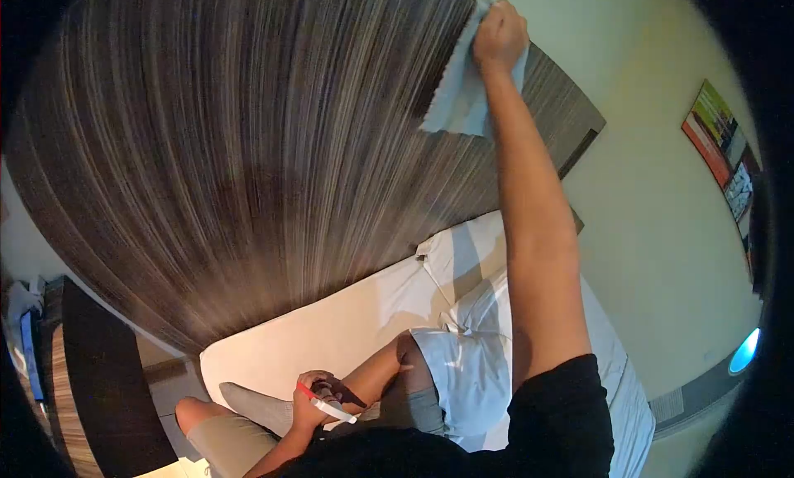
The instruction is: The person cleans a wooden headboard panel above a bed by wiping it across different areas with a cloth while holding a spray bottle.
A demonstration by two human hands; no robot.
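My right hand (502, 36) is raised high with its fingers closed on a pale blue cloth (460, 97). The cloth hangs flat against a large headboard (273, 122) with dark, striped wood grain, close to its upper edge. Low in the view, my left hand (311, 405) rests near my lap, closed around a slim red-and-white object (335, 410). My fingers hide part of that object, and its exact kind cannot be made out.
A bed with a white fitted sheet (285, 319) lies beneath the headboard, and a crumpled white sheet (475, 379) is beside my knee. At the left stands a dark bedside unit (99, 370) with a blue item (31, 358). A picture (724, 151) hangs on the right wall.
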